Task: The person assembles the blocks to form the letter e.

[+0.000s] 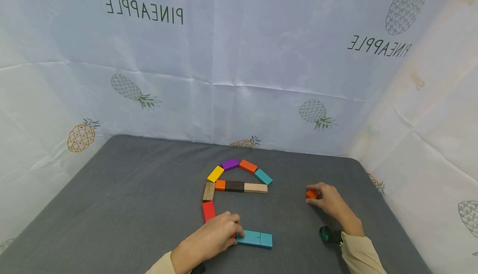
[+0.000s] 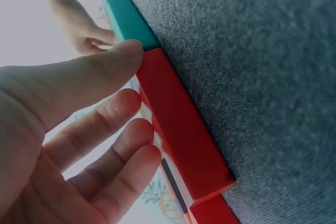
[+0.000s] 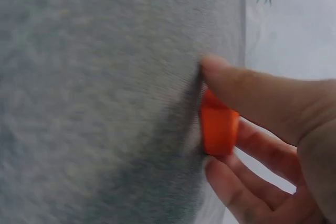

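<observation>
In the head view the left hand lies over the lower part of a block outline, at the joint of a mostly covered red block and a teal block. The left wrist view shows its thumb at the seam between the red block and the teal block, the other fingers bent along the red block's far side. To the right, the right hand pinches a small orange block between thumb and fingers. In the right wrist view that orange block is close to the cloth.
Yellow, purple, orange-red and teal blocks form an arch. Beneath it runs a row with a dark block and a pale wooden block. Grey cloth covers the table; a patterned curtain hangs behind.
</observation>
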Motion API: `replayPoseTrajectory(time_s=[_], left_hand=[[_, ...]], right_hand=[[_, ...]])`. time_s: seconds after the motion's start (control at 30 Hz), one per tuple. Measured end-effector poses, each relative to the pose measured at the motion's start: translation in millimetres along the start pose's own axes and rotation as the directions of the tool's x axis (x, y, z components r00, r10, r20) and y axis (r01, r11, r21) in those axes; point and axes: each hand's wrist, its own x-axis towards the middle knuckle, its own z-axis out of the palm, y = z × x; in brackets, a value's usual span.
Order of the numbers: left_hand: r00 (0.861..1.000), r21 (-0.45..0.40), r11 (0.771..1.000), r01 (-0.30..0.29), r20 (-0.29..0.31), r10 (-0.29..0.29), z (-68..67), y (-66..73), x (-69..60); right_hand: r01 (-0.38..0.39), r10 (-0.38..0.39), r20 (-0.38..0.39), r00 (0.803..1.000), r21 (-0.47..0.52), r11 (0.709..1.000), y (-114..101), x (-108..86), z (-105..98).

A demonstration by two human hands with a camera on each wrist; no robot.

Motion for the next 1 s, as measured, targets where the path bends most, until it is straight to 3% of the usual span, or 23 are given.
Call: replayPoseTrajectory(time_s=[0.3, 0.7, 1.0], left_hand=[[1.000, 0.000, 1.000, 0.003, -0.001, -0.003, 0.1, 0.2, 0.7], [1.000, -0.001, 1.000, 0.003, 0.006, -0.003, 0.4, -0.4, 0.6], [1.000, 0.001, 1.000, 0.009, 0.000, -0.009, 0.3, -0.2, 1.0]], right_hand=[[-0.001, -0.003, 0.097, 0.995, 0.051, 0.999, -4, -4.5, -7], [0.007, -0.010, 0.069, 0.998, 0.043, 0.999, -9, -10.2, 1], [0.061, -0.070, 0.120, 0.990, 0.073, 0.995, -26, -17.0, 6]])
